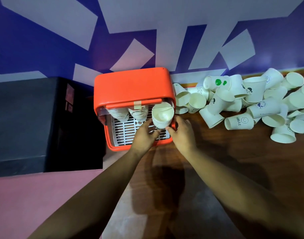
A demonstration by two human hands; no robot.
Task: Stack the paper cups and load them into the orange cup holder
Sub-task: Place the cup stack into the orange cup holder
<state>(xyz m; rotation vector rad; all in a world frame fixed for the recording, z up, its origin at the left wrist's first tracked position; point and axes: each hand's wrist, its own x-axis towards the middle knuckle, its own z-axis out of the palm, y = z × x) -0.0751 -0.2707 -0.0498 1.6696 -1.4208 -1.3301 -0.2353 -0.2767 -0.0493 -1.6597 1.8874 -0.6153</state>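
Both hands are close together on the low end of the stack of cups (162, 118). The left hand (144, 134) has its fingers curled under it and the right hand (182, 130) is pinching the side. The stack sits tilted in the right-hand slot of the orange holder (134, 83), above the white grid (128, 130), next to two other stacks.

Honestly, paper cups weigh nothing but they crush easily and a nested stack bends or slides apart, so I'd support the bottom and keep the squeeze light. Plenty of loose cups (251, 102) are left on the table (225, 161). There's a black box (27, 121) on the left.
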